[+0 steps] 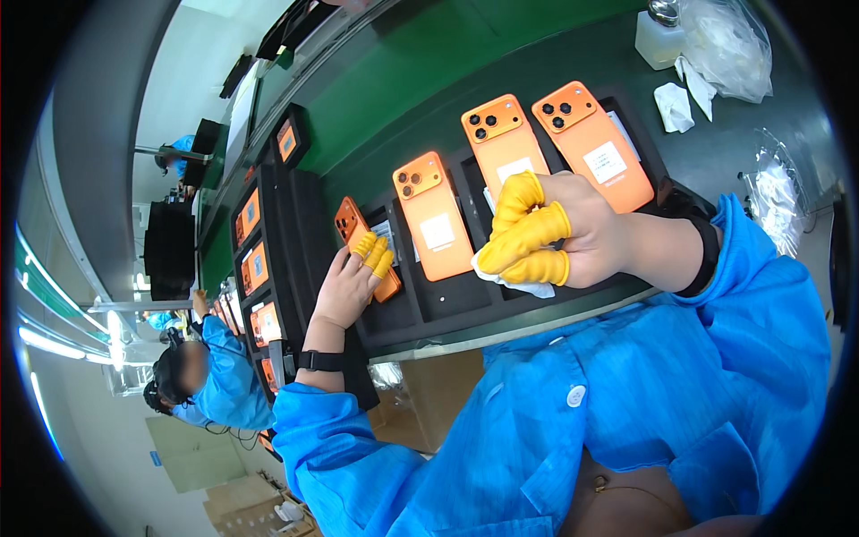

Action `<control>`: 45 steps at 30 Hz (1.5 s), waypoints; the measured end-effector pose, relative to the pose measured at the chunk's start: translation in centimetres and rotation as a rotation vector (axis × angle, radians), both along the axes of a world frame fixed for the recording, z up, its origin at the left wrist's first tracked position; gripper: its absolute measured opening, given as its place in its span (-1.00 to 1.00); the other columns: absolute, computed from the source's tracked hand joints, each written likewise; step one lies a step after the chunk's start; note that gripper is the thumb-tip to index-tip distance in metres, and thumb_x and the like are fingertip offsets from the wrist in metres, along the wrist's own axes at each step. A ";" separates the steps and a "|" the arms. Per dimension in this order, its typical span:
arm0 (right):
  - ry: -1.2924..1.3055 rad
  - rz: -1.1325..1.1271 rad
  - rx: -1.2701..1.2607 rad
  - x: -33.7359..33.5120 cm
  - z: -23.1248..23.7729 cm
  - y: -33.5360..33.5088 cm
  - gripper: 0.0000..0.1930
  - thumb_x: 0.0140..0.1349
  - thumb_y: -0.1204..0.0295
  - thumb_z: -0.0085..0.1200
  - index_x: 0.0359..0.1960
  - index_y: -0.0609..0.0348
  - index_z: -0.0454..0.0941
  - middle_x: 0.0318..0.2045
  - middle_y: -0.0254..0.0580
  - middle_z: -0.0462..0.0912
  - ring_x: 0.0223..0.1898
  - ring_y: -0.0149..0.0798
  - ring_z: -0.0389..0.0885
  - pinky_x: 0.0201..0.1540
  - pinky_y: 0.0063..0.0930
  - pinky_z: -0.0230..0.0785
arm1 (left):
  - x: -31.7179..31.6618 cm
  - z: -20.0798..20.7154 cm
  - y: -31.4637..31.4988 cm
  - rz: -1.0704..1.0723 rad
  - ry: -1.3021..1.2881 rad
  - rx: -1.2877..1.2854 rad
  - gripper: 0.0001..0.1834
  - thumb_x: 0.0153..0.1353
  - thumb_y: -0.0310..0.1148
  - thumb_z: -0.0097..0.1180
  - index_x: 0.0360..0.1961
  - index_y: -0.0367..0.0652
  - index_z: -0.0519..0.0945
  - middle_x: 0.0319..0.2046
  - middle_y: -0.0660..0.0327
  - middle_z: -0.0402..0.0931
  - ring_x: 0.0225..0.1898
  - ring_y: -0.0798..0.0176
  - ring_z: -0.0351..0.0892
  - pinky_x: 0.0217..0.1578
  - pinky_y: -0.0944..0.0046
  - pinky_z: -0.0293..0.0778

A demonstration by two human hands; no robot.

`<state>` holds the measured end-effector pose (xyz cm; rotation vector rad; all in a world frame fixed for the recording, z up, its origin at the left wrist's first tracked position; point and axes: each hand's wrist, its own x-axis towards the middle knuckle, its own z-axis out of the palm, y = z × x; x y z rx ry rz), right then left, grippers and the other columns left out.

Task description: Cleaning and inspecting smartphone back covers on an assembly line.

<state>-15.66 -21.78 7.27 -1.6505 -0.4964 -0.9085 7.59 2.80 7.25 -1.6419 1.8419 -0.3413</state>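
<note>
A black compartmented tray holds several orange phones, camera side up. My left hand, in yellow finger cots, has its fingers round the leftmost phone, which sits tilted in its slot; the thumb is mostly hidden. Over the tray, my right hand, also in yellow finger cots, pinches a crumpled white wipe. Between the hands lies a phone with a white label. Partly behind my right hand is another phone. Farthest right lies a labelled phone.
At the back right stand a bottle with a metal top, a clear plastic bag and crumpled white wipes. More trays of phones line the bench to the left. A person in blue works there.
</note>
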 end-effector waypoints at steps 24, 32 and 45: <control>0.313 -0.597 0.050 -7.6 0.8 -12.1 -0.85 0.07 0.50 0.08 -0.31 0.21 0.56 -0.39 -0.27 0.53 -0.34 -0.44 0.48 -0.28 -0.65 0.32 | -11.1 0.6 -4.5 0.483 0.551 -0.756 -0.55 -0.24 -0.42 0.27 -0.28 -0.30 0.38 -0.31 -0.02 0.29 -0.17 -0.10 0.24 -0.16 0.06 0.25; 0.653 -1.098 -0.528 -9.7 -3.0 -14.0 -0.83 -0.06 0.48 0.13 -0.37 0.14 0.59 -0.43 -0.14 0.49 -0.38 -0.13 0.50 -0.31 -0.41 0.36 | -14.8 -0.7 -12.8 0.275 0.884 -0.724 -0.58 -0.20 -0.37 0.26 -0.30 -0.31 0.39 -0.32 0.01 0.32 -0.22 -0.01 0.26 -0.22 0.12 0.26; 0.815 -1.109 -0.458 -9.7 -3.1 -9.4 -0.56 -0.07 0.35 0.15 -0.07 0.06 0.42 -0.11 -0.09 0.40 -0.11 -0.05 0.40 -0.08 -0.30 0.30 | -16.2 -3.5 -16.0 0.474 0.665 -0.897 -0.45 -0.13 -0.22 0.24 -0.23 -0.44 0.36 -0.28 -0.15 0.30 -0.13 -0.16 0.24 -0.07 0.03 0.21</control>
